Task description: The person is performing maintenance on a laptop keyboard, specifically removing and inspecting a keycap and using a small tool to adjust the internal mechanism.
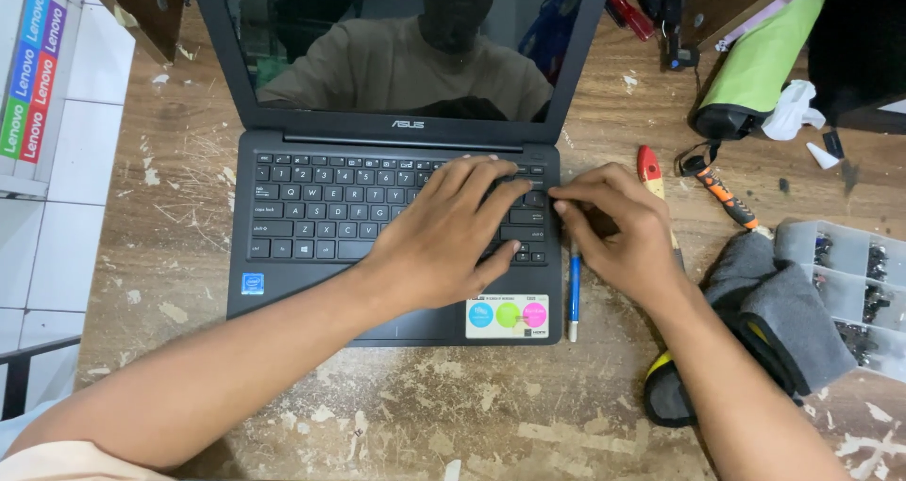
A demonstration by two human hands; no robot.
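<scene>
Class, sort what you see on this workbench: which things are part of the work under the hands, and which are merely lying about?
In hand: laptop, left hand and right hand both on its keyboard's right side.

Lying about: blue pen, orange-handled tool, grey cloth, clear parts box, green roll.

Left hand (448,240) covers the right-hand keys of the laptop (283,292); what its grip presses cannot be told. Right hand (613,231) hides the blue pen's (573,287) upper end. Screen top cut off by the frame. Parts tray (849,283) contents too small to identify.
</scene>
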